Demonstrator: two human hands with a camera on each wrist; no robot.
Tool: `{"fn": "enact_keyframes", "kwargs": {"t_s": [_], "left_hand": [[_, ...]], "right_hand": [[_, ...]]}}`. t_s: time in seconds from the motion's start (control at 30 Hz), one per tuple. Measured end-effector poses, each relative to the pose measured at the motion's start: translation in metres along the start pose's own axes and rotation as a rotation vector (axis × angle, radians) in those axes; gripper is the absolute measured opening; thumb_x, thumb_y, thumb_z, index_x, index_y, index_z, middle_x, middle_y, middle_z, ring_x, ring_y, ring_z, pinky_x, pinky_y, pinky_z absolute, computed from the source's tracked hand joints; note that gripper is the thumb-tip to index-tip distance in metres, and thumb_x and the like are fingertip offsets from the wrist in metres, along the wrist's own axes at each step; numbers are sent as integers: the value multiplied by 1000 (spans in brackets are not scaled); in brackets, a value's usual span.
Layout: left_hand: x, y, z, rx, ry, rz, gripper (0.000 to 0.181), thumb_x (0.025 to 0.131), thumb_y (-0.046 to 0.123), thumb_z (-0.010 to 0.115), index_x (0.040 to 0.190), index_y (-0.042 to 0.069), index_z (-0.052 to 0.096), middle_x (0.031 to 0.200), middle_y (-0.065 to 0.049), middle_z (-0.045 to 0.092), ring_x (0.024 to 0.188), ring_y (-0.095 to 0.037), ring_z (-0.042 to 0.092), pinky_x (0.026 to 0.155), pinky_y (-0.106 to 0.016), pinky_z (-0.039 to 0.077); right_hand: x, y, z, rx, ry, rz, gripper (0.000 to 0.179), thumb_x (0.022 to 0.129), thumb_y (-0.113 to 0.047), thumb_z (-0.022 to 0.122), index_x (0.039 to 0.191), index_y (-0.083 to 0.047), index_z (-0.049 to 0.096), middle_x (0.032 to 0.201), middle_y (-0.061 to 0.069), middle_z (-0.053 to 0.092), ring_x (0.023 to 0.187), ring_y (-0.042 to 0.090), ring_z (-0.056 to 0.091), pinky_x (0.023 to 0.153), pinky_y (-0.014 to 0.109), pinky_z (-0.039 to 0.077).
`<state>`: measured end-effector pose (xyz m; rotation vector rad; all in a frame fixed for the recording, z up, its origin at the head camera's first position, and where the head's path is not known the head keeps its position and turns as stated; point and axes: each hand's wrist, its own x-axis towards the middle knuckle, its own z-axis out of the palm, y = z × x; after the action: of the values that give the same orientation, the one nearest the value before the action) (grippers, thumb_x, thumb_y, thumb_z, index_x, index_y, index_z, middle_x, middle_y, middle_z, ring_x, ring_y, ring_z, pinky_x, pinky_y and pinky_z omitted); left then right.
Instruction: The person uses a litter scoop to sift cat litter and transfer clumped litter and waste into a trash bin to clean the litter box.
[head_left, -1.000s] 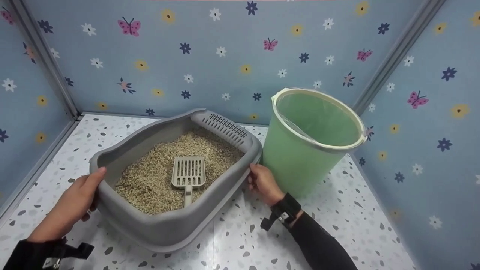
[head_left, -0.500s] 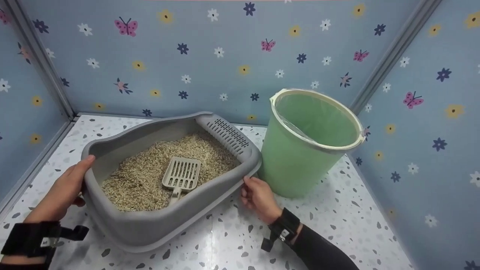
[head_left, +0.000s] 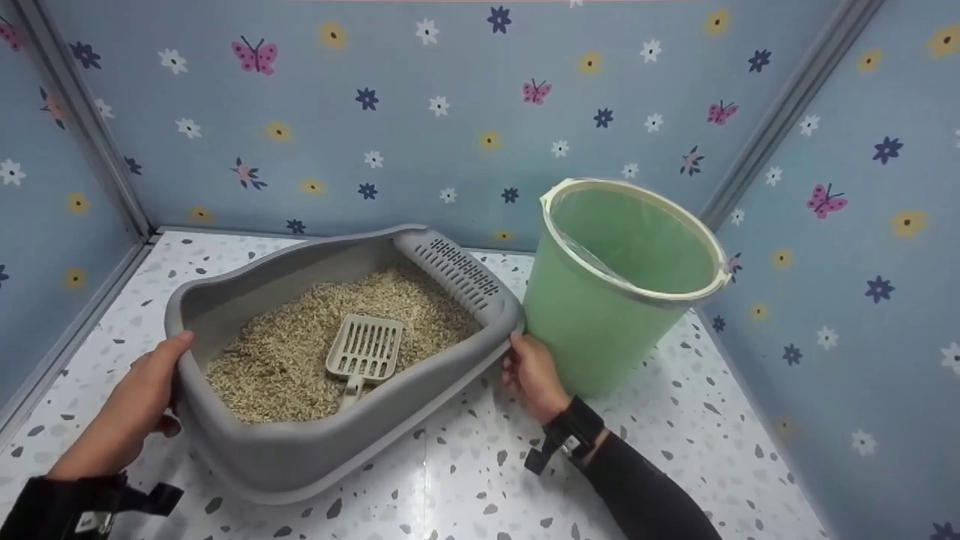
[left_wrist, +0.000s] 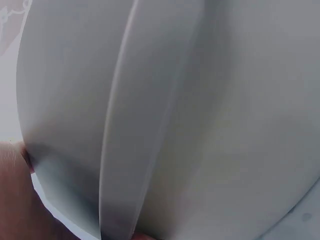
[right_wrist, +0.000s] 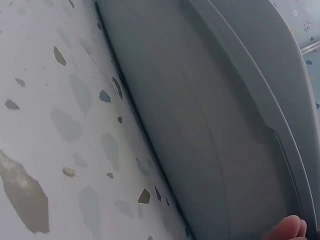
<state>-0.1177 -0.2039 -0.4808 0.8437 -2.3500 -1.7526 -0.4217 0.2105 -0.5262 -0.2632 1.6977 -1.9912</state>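
Note:
A grey litter box [head_left: 360, 439] stands at an angle on the speckled surface, partly filled with tan granular litter [head_left: 292, 345]. On the litter lies a beige slotted scoop [head_left: 365, 349], its handle toward the near wall. My left hand [head_left: 139, 397] grips the box's left end, thumb at the rim and fingers down its outer side. At the right corner, my right hand [head_left: 534, 375] holds the lower edge of the rim with curled fingers. The right wrist view shows fingertips [right_wrist: 287, 229] at the box's side. In the left wrist view the box wall [left_wrist: 240, 125] fills most of the picture.
A green bin [head_left: 577, 330] with a cream rim and clear liner stands close to the box's right corner, just behind my right hand. Blue patterned panels [head_left: 420, 172] enclose the back and sides. Speckled white surface [head_left: 465, 480] shows in front.
The box's left end has swung left, and the scoop has shifted left and tilted with it. My right hand has slid along the rim to the corner; my left hand moved left with the box.

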Motion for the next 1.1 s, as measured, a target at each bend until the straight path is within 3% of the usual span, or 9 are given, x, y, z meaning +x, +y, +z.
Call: {"fn": "enact_keyframes", "kwargs": {"t_s": [0.17, 0.33, 0.43, 0.6, 0.73, 0.8, 0.87, 0.97, 1.1], "left_hand": [[5, 0, -1, 27, 32, 39, 65, 116, 67, 23, 99, 12, 55, 74, -3, 49, 63, -21, 49, 57, -40, 51], [23, -3, -13, 4, 18, 88, 64, 116, 68, 25, 114, 13, 58, 83, -4, 57, 69, -22, 56, 58, -42, 53], [26, -6, -16, -14, -8, 85, 64, 115, 72, 24, 123, 17, 57, 93, -6, 59, 78, -22, 59, 65, -44, 55], [6, -2, -4, -39, -51, 25, 68, 113, 75, 18, 120, 22, 60, 93, -4, 63, 82, -22, 63, 69, -44, 53], [-17, 7, 14, -1, -36, -23, 80, 113, 75, 21, 133, 4, 53, 88, -6, 56, 75, -22, 55, 61, -40, 51], [-24, 9, 22, 21, -13, -13, 82, 114, 73, 24, 138, -3, 46, 87, -7, 54, 74, -22, 53, 58, -38, 51], [-26, 10, 27, 28, 12, 3, 80, 114, 71, 26, 138, -3, 45, 84, -7, 53, 70, -21, 52, 56, -37, 51], [-25, 7, 27, 17, 54, 33, 69, 116, 68, 28, 118, 3, 52, 79, -5, 53, 64, -19, 51, 53, -36, 50], [-20, -1, 22, 16, 76, 47, 66, 116, 67, 28, 117, 6, 53, 81, -4, 53, 63, -19, 52, 53, -36, 50]], "right_hand": [[-6, 4, -4, -55, -54, -32, 30, 121, -34, 46, 101, -13, 51, 81, 1, 55, 60, 11, 51, 49, 22, 38], [-25, 9, -5, -56, -83, -38, 31, 121, -33, 46, 98, -13, 52, 80, 0, 55, 62, 12, 51, 50, 23, 38], [-29, 9, -9, -70, -94, -33, 32, 120, -32, 50, 95, -13, 53, 79, -1, 55, 61, 12, 52, 50, 23, 37], [-20, 6, -18, -89, -62, -31, 30, 119, -35, 53, 98, -14, 54, 80, 0, 56, 61, 11, 52, 51, 23, 39], [-9, 1, -23, -71, -35, -18, 29, 120, -36, 50, 103, -13, 56, 81, -1, 56, 61, 11, 52, 52, 23, 41], [-5, -1, -25, -69, -33, -11, 30, 120, -36, 48, 105, -12, 57, 82, -1, 55, 61, 11, 51, 52, 23, 41], [-3, -2, -26, -66, -43, -6, 30, 121, -36, 46, 108, -11, 59, 82, -1, 55, 61, 11, 51, 52, 23, 42], [-2, -1, -26, -58, -71, -6, 29, 121, -35, 46, 109, -11, 57, 83, -1, 54, 62, 10, 50, 53, 22, 41], [-9, 3, -25, -59, -102, -5, 29, 121, -36, 46, 105, -13, 54, 81, -1, 53, 63, 11, 51, 53, 22, 41]]}}
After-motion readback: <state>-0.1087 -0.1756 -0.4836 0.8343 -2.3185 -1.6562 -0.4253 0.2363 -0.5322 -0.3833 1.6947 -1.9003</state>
